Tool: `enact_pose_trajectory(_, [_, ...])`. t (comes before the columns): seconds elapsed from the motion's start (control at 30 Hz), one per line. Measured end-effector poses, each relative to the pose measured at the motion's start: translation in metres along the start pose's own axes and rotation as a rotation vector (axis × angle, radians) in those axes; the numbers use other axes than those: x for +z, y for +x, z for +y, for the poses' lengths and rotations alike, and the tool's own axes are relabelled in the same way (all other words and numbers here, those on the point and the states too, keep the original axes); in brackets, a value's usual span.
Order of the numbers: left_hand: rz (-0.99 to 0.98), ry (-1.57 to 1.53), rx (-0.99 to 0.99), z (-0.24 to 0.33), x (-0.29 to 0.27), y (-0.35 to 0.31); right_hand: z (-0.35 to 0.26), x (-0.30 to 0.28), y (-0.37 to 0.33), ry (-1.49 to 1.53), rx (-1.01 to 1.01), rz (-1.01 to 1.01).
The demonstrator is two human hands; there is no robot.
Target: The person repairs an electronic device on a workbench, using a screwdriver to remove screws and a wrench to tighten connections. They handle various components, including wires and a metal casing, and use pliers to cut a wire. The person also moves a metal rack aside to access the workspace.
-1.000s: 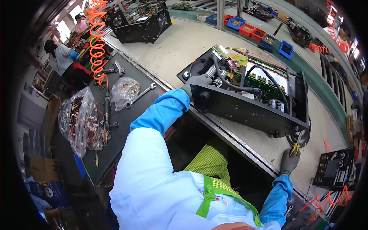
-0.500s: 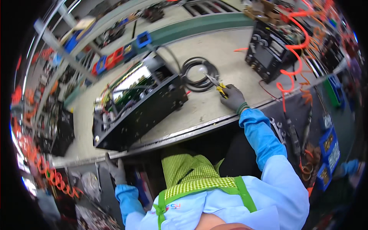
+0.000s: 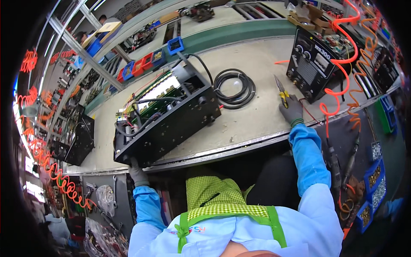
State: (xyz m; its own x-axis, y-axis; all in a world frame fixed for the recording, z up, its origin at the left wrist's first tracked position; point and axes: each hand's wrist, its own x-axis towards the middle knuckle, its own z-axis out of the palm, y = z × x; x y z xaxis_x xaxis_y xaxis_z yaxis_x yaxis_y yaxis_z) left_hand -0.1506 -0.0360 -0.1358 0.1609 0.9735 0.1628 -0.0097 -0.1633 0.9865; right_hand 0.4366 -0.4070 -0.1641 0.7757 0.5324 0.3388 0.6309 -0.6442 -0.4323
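My right hand (image 3: 292,110), in a grey glove, holds long-nose pliers (image 3: 281,91) by their yellow handles. The jaws point away from me, low over the bench between a coiled black cable and an upright black machine. My gloved left hand (image 3: 138,174) is at the near left corner of an open black machine chassis (image 3: 173,125). Its fingertips are partly hidden there, so their grip is unclear. The chassis lies slanted at the bench's front edge, with green circuit boards (image 3: 165,95) and wires exposed.
The black cable coil (image 3: 247,96) lies right of the chassis. An upright black machine (image 3: 308,64) stands at the far right, near hanging orange air hoses (image 3: 353,38). Small parts bins (image 3: 142,63) line the far side. Wrenches (image 3: 114,190) and air screwdrivers (image 3: 335,165) lie nearer me.
My right hand has carried the pliers rightward, away from the cable coil. My left hand has come up to the chassis corner. The whole view has shifted slightly.
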Motion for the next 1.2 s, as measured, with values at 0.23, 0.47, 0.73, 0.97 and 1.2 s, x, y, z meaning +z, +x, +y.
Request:
enact_pose_trajectory(0.23, [0.166, 0.072, 0.096, 0.029, 0.116, -0.08, -0.006, 0.002, 0.005, -0.021, 0.001, -0.031])
enact_pose_trajectory(0.47, [-0.393, -0.303, -0.201, 0.05, 0.24, -0.109, 0.002, 0.016, 0.003, -0.012, -0.097, 0.071])
enact_pose_trajectory(0.73, [-0.588, -0.021, 0.05, 0.036, 0.314, -0.126, 0.007, 0.017, 0.002, -0.041, -0.098, 0.085])
enact_pose_trajectory(0.97, [-0.616, -0.067, 0.047, 0.029, 0.306, -0.121, 0.012, 0.024, 0.001, -0.077, -0.125, 0.143])
enact_pose_trajectory(1.2, [-0.689, 0.119, 0.181, 0.071, 0.274, -0.13, 0.01, 0.029, 0.005, -0.042, -0.151, 0.16])
